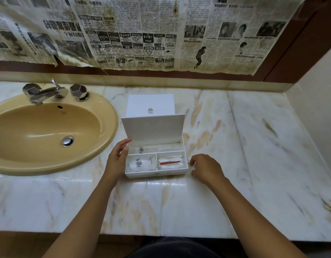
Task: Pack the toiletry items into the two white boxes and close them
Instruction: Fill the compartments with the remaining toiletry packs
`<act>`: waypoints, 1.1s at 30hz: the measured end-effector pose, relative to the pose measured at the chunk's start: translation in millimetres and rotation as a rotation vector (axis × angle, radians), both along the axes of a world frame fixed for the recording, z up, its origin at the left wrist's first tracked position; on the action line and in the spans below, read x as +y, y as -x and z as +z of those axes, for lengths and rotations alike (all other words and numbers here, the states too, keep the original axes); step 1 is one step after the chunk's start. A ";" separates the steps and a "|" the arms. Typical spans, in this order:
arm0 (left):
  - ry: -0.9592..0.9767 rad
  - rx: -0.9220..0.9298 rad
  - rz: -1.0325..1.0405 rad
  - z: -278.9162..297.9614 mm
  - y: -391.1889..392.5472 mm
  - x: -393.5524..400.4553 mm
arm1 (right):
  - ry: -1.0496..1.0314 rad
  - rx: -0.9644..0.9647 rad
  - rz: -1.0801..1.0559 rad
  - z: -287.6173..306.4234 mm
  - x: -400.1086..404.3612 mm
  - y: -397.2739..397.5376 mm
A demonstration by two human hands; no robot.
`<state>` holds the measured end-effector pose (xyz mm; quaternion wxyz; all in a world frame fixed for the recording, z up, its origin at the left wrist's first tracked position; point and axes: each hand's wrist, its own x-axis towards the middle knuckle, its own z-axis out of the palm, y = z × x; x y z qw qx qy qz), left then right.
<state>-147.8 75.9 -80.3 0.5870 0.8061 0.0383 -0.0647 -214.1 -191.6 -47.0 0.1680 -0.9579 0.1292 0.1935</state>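
Pale marble worktop [235, 146] with brown veins, old newspaper sheets [142, 34] pasted on the wall behind. At far left, beige oval sink [40, 131] with chrome faceted taps [54, 92].

Near the middle of the worktop, open white rectangular box [156, 172] with its hinged lid [153, 128] standing upright at the back. Inside, three compartments: one long at the back, two smaller in front. In the front left compartment, clear packet with a white folded item and a dark ship-wheel print [139, 163]. In the front right compartment, clear-wrapped white and red items [170, 162] (exact kind not readable). In the back compartment, another small wheel print, content unclear.

Directly behind this box, second white box [150, 104], closed, with a small clear round knob [150, 110] on its top.

Left hand [117, 159] against the left wall of the open box, fingers half spread and gently curved, thumb at the rim, nothing grasped. Right hand [205, 167] just beside the right wall of the box, low at the worktop, fingers curled inward around something small and pale; not possible to tell what it is.
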 end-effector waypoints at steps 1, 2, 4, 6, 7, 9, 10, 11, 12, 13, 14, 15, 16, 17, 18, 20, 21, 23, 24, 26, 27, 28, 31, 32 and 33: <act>0.001 0.002 0.000 0.1 0.2 -0.4 | 0.004 0.000 0.002 -1.9 0.5 0.6; 0.003 0.003 0.001 0.5 0.6 -0.7 | 0.007 0.000 0.002 -3.8 0.7 1.1; 0.006 0.001 0.002 0.9 1.1 -0.5 | 0.009 -0.002 -0.001 -5.7 1.3 1.9; -0.002 -0.002 0.002 0.5 1.1 0.0 | 0.011 -0.006 -0.011 -6.4 2.0 2.5; -0.004 0.001 0.002 0.5 1.1 0.2 | 0.011 -0.008 -0.015 -6.5 2.4 2.6; -0.006 0.007 0.002 0.3 0.7 0.5 | 0.010 -0.019 -0.021 -6.4 2.8 2.6; -0.008 0.006 0.002 0.2 0.6 0.5 | 0.008 -0.031 -0.027 -6.2 2.9 2.4; -0.012 0.005 0.002 0.1 0.5 0.5 | 0.005 -0.048 -0.034 -5.8 2.8 1.9; -0.014 0.007 0.001 0.3 0.6 0.6 | 0.001 -0.069 -0.042 -5.4 2.6 1.0; -0.015 0.010 0.000 0.3 0.6 0.7 | -0.006 -0.093 -0.054 -4.3 2.4 -0.3; -0.012 0.013 0.000 0.5 0.8 0.7 | -0.016 -0.118 -0.068 -2.8 2.5 -1.9; -0.008 0.014 0.003 0.3 0.6 0.6 | -0.027 -0.148 -0.084 -0.3 3.0 -3.6; -0.004 0.014 0.004 0.3 0.6 0.7 | -0.039 -0.183 -0.099 2.9 3.6 -5.5; -0.001 0.015 0.007 0.3 0.4 0.6 | -0.050 -0.226 -0.107 7.0 4.5 -7.5; 0.002 0.015 0.009 0.5 0.2 0.5 | -0.060 -0.274 -0.108 11.7 5.4 -9.4; 0.005 0.018 0.010 0.8 0.2 0.6 | -0.080 -0.366 -0.095 23.0 9.1 -11.8; 0.007 0.020 0.010 0.8 0.3 0.6 | -0.092 -0.409 -0.087 28.8 11.7 -12.6; 0.013 0.020 0.009 0.8 0.5 0.4 | -0.132 -0.478 -0.069 38.6 17.7 -13.9; 0.014 0.018 0.009 0.9 0.7 0.3 | -0.156 -0.500 -0.057 42.2 21.1 -14.5; 0.016 0.017 0.012 1.3 0.7 0.1 | -0.192 -0.516 -0.015 45.6 28.9 -16.2; 0.016 0.019 0.013 1.4 0.6 0.1 | -0.202 -0.515 0.016 45.7 33.0 -16.8; 0.013 0.022 0.011 1.6 0.6 0.1 | -0.207 -0.510 0.051 44.7 37.1 -17.0; 0.011 0.025 0.010 1.6 0.8 0.2 | -0.212 -0.472 0.135 38.0 48.1 -15.3; 0.011 0.026 0.011 1.2 0.8 0.5 | -0.209 -0.454 0.159 34.5 51.1 -13.7; 0.010 0.027 0.013 0.9 0.7 0.7 | -0.199 -0.429 0.181 30.5 54.1 -12.0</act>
